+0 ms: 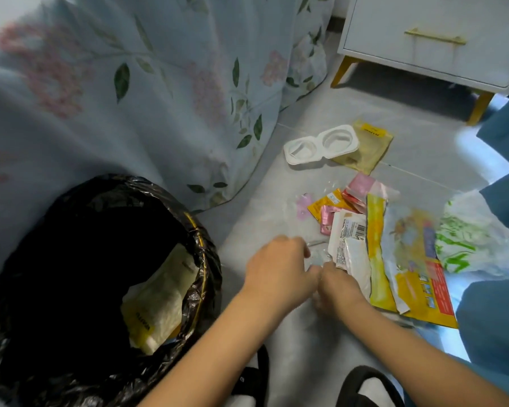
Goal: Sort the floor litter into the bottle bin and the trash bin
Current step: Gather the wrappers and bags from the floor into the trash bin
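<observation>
The left hand [276,268] and right hand [337,284], fingers curled, gather what appears to be clear plastic film [316,254] at the edge of the wrapper pile [376,248]. Step: collecting trash. Next: lift it leftward into the black-lined trash bin [200,245].

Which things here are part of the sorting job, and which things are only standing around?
Part of the job:
- trash bin with black liner
- wrapper pile
- white two-cup tray
- tan pouch
- clear plastic piece, at both hands: left hand, right hand

Only standing around:
- floral bedspread
- white nightstand
- black sandals
</observation>
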